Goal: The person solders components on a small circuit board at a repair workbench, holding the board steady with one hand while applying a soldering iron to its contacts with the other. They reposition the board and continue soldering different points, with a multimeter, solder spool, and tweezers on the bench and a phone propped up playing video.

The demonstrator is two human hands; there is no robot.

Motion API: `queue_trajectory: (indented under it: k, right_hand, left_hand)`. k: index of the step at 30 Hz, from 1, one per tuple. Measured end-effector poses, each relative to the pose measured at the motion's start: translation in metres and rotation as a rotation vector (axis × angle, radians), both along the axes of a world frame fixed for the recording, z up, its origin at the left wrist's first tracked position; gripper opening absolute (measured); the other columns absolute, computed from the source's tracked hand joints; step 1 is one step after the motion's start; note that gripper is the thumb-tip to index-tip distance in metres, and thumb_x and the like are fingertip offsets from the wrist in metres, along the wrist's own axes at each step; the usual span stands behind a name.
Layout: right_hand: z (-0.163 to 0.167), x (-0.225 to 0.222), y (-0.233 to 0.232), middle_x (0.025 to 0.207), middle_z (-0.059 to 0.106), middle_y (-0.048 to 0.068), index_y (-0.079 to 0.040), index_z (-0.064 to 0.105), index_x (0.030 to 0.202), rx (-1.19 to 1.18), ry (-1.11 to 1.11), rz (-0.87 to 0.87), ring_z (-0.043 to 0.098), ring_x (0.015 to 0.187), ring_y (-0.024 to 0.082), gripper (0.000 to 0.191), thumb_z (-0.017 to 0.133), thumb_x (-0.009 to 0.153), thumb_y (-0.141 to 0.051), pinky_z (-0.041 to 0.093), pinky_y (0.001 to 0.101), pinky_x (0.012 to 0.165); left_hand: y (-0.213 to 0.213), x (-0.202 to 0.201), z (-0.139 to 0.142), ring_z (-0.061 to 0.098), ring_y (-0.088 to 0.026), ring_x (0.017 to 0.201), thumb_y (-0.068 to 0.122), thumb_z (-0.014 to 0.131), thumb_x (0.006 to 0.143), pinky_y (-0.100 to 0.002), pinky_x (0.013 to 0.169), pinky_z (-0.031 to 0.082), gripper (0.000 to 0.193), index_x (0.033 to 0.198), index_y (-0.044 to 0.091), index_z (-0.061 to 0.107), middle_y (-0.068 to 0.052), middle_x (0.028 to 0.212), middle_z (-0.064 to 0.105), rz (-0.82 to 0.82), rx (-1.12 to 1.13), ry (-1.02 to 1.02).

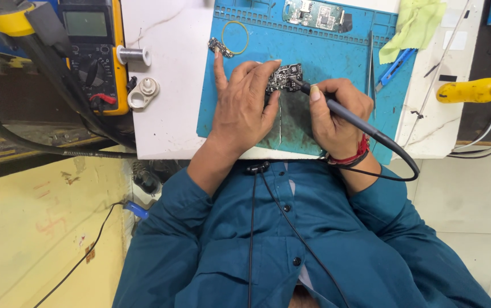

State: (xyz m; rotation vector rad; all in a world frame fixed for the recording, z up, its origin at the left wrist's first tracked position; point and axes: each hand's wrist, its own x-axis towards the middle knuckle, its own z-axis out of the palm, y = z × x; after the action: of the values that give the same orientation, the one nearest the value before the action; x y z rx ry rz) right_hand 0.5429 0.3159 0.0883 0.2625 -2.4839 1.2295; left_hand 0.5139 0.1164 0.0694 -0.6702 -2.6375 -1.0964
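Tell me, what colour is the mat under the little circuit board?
Blue. The mat shows best in the head view.

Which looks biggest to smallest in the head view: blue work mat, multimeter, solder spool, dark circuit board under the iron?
1. blue work mat
2. multimeter
3. dark circuit board, partly covered by the left hand
4. solder spool; close to the board, ranking unsure

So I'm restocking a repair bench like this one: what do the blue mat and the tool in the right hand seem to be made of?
The blue mat looks like soft silicone or rubber: matte, with moulded ridges along its top edge and dark stains near the work. The soldering iron in the right hand seems to have a dark matte plastic or rubber handle, a metal tip and a black flexible cord.
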Motion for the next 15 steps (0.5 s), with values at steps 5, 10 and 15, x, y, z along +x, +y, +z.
queue_trajectory:
  k: [5,10,15]
  right_hand:
    - [0.0,-0.0002,-0.0007,0.075,0.062,0.007,0.0,0.067,0.101,0.02,0.025,0.025,0.059,0.064,0.017,0.014,0.07,0.109,-0.011,0.043,0.0289,0.057]
    - [0.0005,0.0002,-0.0021,0.073,0.061,0.008,0.0,0.067,0.1,0.013,0.01,0.003,0.058,0.061,0.017,0.014,0.07,0.107,-0.011,0.042,0.0312,0.059]
    - [0.0012,0.0005,-0.002,0.072,0.061,0.007,0.001,0.067,0.1,0.001,-0.013,-0.007,0.057,0.06,0.016,0.014,0.07,0.107,-0.011,0.042,0.0314,0.058]
  left_hand:
    - [-0.001,0.001,0.0001,0.06,-0.026,0.123,0.016,0.072,0.095,-0.067,0.126,0.003,0.053,0.143,0.008,0.05,-0.005,0.118,0.069,-0.001,-0.005,0.002]
    - [-0.002,0.0006,-0.0006,0.06,-0.026,0.123,0.016,0.072,0.095,-0.067,0.125,0.001,0.053,0.143,0.008,0.049,-0.004,0.119,0.069,0.0,-0.005,0.01]
    - [-0.0013,0.0006,-0.0015,0.06,-0.026,0.124,0.016,0.072,0.096,-0.067,0.126,0.002,0.053,0.143,0.008,0.049,-0.004,0.117,0.069,-0.003,-0.011,-0.014]
